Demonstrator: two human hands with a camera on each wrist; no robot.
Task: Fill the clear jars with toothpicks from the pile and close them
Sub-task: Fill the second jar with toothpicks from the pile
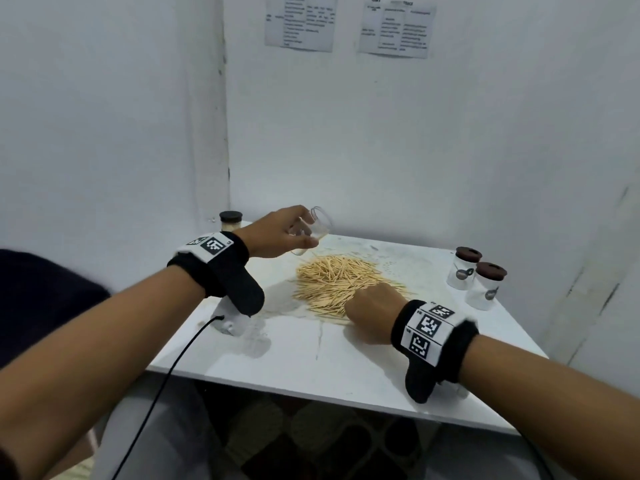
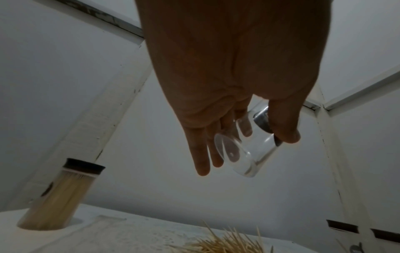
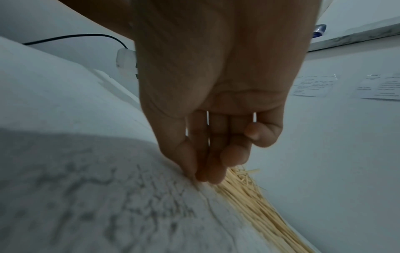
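Note:
A heap of wooden toothpicks [image 1: 336, 282] lies in the middle of the white table [image 1: 311, 358]. My left hand [image 1: 304, 233] holds an empty clear jar [image 1: 317, 225] without a lid, tilted, in the air over the heap's far left edge. In the left wrist view the thumb and fingers grip the jar [image 2: 244, 150] by its sides, above the toothpicks [image 2: 227, 244]. My right hand [image 1: 367, 306] is down at the heap's near edge. Its fingertips [image 3: 207, 178] touch the table beside the toothpicks [image 3: 255, 202], with the thumb folded in. No toothpicks show between its fingers.
A jar full of toothpicks with a dark lid [image 1: 231, 221] stands at the table's far left corner. Two more jars with dark lids [image 1: 464, 268] [image 1: 486, 285] stand at the right edge. White walls close in behind and to the left. A black cable [image 1: 166, 375] hangs off the front left.

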